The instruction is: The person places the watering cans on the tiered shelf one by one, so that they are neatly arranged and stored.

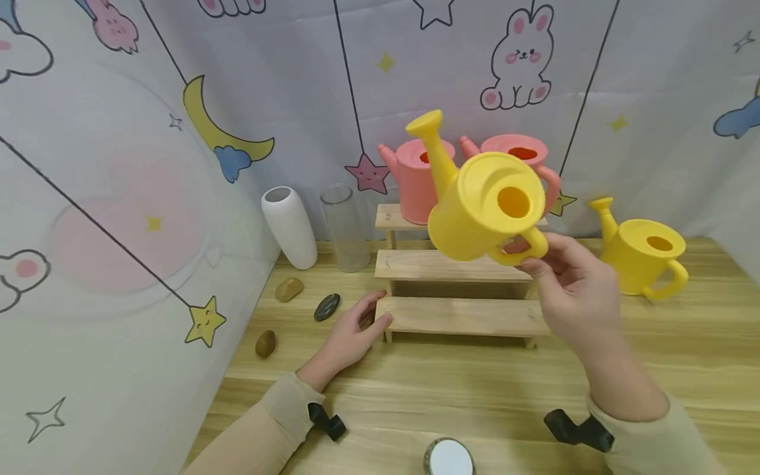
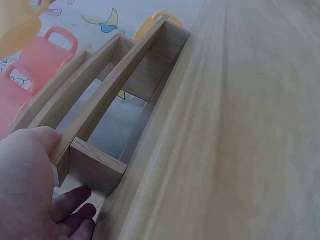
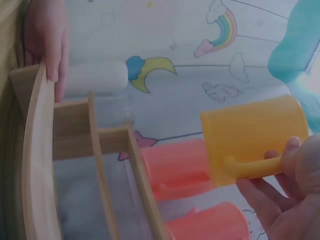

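Note:
My right hand point(image 1: 578, 290) holds a yellow watering can point(image 1: 475, 204) by its handle, raised in front of the wooden step shelf point(image 1: 463, 315). The can tilts, its spout up and to the left. In the right wrist view, fingers and thumb pinch the handle of this yellow can point(image 3: 250, 135). My left hand point(image 1: 353, 333) grips the left end of the lowest step. In the left wrist view the left thumb point(image 2: 42, 137) lies on that step, the other fingers beside the end panel. Two pink watering cans point(image 1: 412, 188) stand on the top step, one partly hidden behind the yellow can.
Another yellow watering can point(image 1: 644, 257) stands right of the shelf. To the left are a white vase point(image 1: 291, 231), a clear glass vase point(image 1: 346, 231) and several stones, one dark point(image 1: 327, 307). A round white-topped object point(image 1: 450, 458) sits at the front edge.

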Tool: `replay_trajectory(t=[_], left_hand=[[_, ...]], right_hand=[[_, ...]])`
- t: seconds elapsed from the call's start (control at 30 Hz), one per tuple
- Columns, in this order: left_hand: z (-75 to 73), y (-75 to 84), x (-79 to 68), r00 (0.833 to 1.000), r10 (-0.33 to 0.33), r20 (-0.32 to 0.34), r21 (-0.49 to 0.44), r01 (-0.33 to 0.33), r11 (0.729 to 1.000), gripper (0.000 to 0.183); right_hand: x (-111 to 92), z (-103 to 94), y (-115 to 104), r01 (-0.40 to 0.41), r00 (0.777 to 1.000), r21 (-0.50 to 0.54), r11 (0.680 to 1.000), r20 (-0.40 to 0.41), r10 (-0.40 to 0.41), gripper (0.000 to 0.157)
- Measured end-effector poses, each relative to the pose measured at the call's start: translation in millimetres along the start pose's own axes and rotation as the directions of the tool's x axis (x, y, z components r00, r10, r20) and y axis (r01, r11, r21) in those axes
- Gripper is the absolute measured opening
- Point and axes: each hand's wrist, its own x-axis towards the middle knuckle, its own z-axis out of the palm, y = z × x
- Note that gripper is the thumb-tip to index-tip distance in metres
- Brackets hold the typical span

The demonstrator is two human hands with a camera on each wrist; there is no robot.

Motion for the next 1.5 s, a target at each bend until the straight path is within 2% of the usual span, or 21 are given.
replay_trajectory(t=[0.17, 0.3, 0.47, 0.73, 0.97, 1.3, 1.5], left_hand=[[-1.0, 0.0, 0.6, 1.0, -0.002, -0.003, 0.002, 0.002, 1.0, 0.057], [-1.6, 1.2, 0.6, 1.0, 0.004, 0.0, 0.007, -0.003, 1.0, 0.055], [-1.0, 1.8, 0.8, 1.0, 0.007, -0.004, 0.02, -0.007, 1.0, 0.055], [-1.9, 1.9, 0.9, 1.0, 0.005, -0.008, 0.031, -0.005, 0.999, 0.057], [-1.4, -0.1, 0.5, 1.0, 0.024, -0.009, 0.044, -0.023, 0.999, 0.057], [-2.1, 3.3, -1.6, 1.0, 0.01, 0.003, 0.038, -0.01, 0.999, 0.057], [-2.0, 3.8, -0.8, 1.0, 0.004, 0.004, 0.029, -0.004, 1.0, 0.057]], right_hand=[[5.6, 19.9, -1.3, -0.007, 0.997, -0.016, 1.0, 0.081, 0.008, 0.031], [9.5, 33.4, 1.3, -0.06, 0.988, -0.053, 0.997, 0.141, 0.067, 0.026], [10.5, 44.7, 7.3, -0.163, 0.961, -0.103, 0.981, 0.21, 0.182, 0.022], [8.4, 53.0, 17.3, -0.239, 0.926, -0.129, 0.962, 0.269, 0.266, 0.022], [6.4, 58.7, 22.1, -0.249, 0.921, -0.114, 0.962, 0.28, 0.272, 0.022], [4.3, 65.7, 31.5, -0.25, 0.924, -0.118, 0.961, 0.267, 0.273, 0.022], [3.5, 67.3, 33.8, -0.286, 0.901, -0.176, 0.942, 0.284, 0.327, 0.026]])
